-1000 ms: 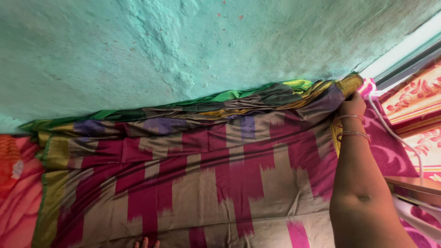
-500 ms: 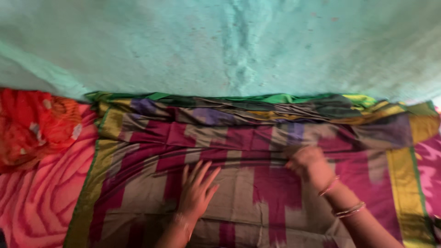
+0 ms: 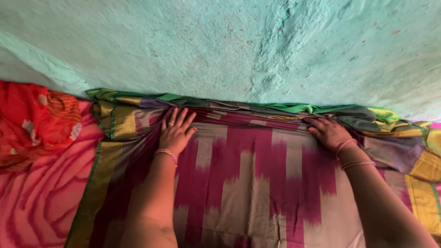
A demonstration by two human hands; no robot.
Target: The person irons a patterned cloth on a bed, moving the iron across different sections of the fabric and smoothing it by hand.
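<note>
Magenta and beige cloth (image 3: 257, 183), patterned in stepped blocks with a gold and green border, lies spread over a pink sheet (image 3: 41, 197) and reaches up to the foot of a rough turquoise wall (image 3: 220, 46). Along that far edge the cloth is bunched into a band of folds (image 3: 285, 112), green, purple and gold layers stacked one on another.

The left hand (image 3: 177, 131) lies flat on the cloth near its far left corner, fingers spread and pointing at the wall, palm pressing down; it grips nothing. The right hand (image 3: 328, 133) rests further right on the same far edge, fingers half curled over the start of the folds; whether they pinch a layer or only press on it cannot be told. Both wrists carry thin bangles. An orange-red cloth (image 3: 32, 119) sits crumpled at the left, off the patterned one and well apart from both hands.

By the look of it, the step in hand is smoothing and squaring the far edge, the gathered layers being flattened against the wall. The next move would likely call for even pressure from both palms running outward along the folds, so the layers lie flush and do not slide over each other.
</note>
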